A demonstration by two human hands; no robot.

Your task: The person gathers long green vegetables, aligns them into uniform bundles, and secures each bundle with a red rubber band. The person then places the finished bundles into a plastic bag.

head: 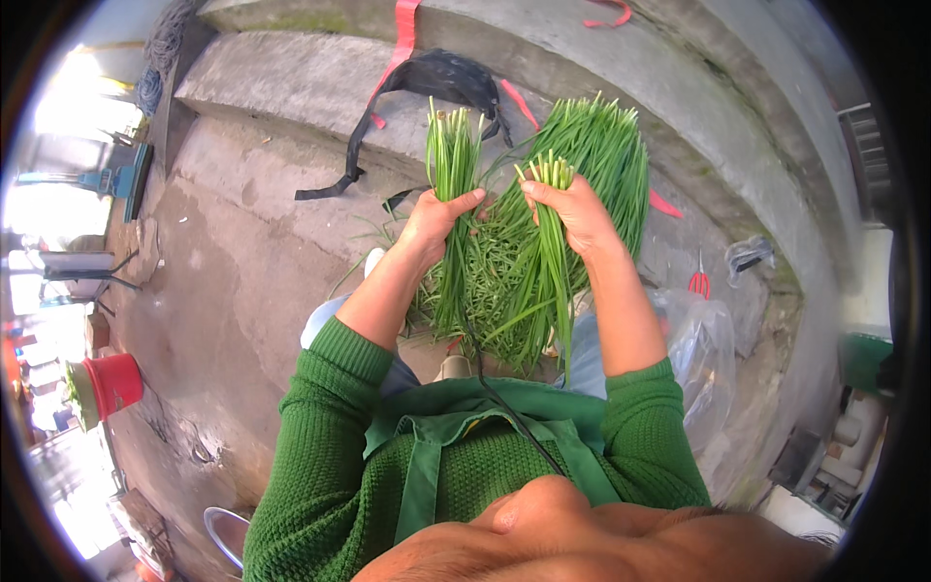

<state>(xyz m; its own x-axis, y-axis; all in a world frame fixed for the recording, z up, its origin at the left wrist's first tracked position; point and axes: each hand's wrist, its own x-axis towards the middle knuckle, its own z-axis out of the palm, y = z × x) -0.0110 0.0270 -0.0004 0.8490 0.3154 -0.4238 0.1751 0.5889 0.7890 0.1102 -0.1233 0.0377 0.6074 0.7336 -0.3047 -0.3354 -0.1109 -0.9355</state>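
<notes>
My left hand (440, 218) is closed around a bunch of long green garlic chives (454, 156), its pale cut ends pointing up and away from me. A second bunch of chives (550, 240) is gripped in my right hand (571, 211), pale ends up, leaves hanging toward my lap. Beyond my right hand a large heap of chives (600, 145) lies with its leaves fairly aligned. Between and below the two bunches spreads a tangle of loose trimmings (494, 284) on the ground in front of my feet.
Concrete steps (291, 76) rise ahead. A black plastic bag (451, 73) and pink ribbon strips (518, 104) lie on them. To the right are red-handled scissors (699, 284) and a clear plastic bag (702, 364). A red bucket (116, 383) and a blue-headed broom or squeegee (131, 182) stand left.
</notes>
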